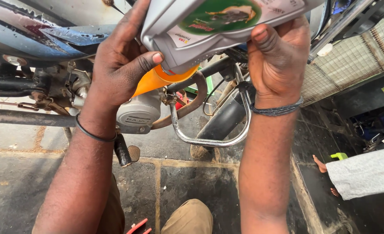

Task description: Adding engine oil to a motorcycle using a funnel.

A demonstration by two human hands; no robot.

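Note:
A grey plastic oil bottle (200,39) with a green label is tipped neck-down over a motorcycle engine (137,113). My left hand (120,65) grips the bottle near its neck, thumb across the front. My right hand (278,56) holds the bottle's other end from below. An orange funnel (155,81) sits under the bottle's mouth, running down toward the silver engine cover. Both wrists wear thin bands.
A chrome leg guard (209,141) and a black exhaust pipe (222,119) lie below the bottle. The blue fuel tank (49,34) is at upper left. Another person's foot (320,164) and pale clothing (365,173) are at right. A wire mesh panel (352,60) stands at the upper right.

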